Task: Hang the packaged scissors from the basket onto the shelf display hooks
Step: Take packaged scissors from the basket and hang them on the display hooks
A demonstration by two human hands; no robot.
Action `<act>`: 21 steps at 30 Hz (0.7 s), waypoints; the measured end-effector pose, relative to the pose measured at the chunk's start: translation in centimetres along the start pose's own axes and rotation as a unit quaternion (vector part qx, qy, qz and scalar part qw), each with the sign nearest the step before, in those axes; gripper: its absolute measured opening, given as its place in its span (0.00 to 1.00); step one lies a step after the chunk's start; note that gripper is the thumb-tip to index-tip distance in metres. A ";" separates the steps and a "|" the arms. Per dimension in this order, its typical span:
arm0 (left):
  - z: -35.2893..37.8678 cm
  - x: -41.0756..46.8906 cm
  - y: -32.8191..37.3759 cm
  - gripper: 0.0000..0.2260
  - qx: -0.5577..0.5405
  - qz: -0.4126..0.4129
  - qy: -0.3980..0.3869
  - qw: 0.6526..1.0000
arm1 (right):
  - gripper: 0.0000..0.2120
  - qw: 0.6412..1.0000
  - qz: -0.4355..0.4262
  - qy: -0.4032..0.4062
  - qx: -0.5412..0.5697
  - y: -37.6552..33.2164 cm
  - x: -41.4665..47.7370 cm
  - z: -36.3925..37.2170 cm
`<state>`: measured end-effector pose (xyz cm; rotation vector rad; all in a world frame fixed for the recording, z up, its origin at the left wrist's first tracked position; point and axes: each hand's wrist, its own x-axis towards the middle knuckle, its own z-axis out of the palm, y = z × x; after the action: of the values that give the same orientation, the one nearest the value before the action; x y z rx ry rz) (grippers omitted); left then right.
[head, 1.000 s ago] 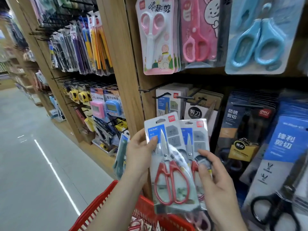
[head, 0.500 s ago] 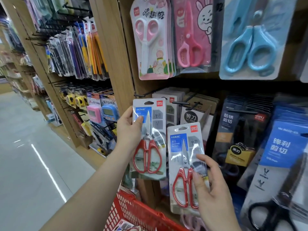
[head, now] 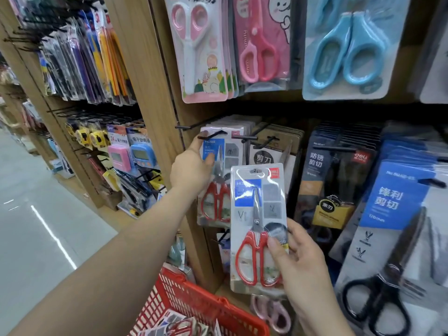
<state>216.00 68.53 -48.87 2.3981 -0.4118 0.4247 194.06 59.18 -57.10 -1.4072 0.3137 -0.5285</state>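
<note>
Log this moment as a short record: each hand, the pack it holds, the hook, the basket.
left hand: grips the left scissors pack by its upper edge
left scissors pack: red handles, top raised to the display hook; threaded or not, cannot tell
right hand: holds the right scissors pack by its lower part, apart from the hooks
basket: red, below, more packs inside

Tall wooden shelving [head: 143, 69], glossy grey aisle floor [head: 31, 258] with a bright light streak [head: 53, 236].
</note>
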 end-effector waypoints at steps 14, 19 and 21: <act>-0.4 -19.4 0.4 0.08 -0.495 -0.153 -0.134 0.845 | 0.09 0.999 -0.006 0.018 0.037 -0.1 -0.4 0.7; -3.1 -16.5 -0.5 0.08 -0.501 -0.158 -0.018 0.851 | 0.09 0.999 0.018 0.016 0.041 -0.4 -0.7 1.0; -3.8 -15.2 -0.8 0.09 -0.495 -0.152 0.001 0.856 | 0.09 0.999 0.028 0.015 0.039 -0.3 -0.6 1.0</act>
<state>201.93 74.37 -52.60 1.4040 -0.1640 0.0255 194.00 60.38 -56.74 -1.3126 0.3516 -0.5119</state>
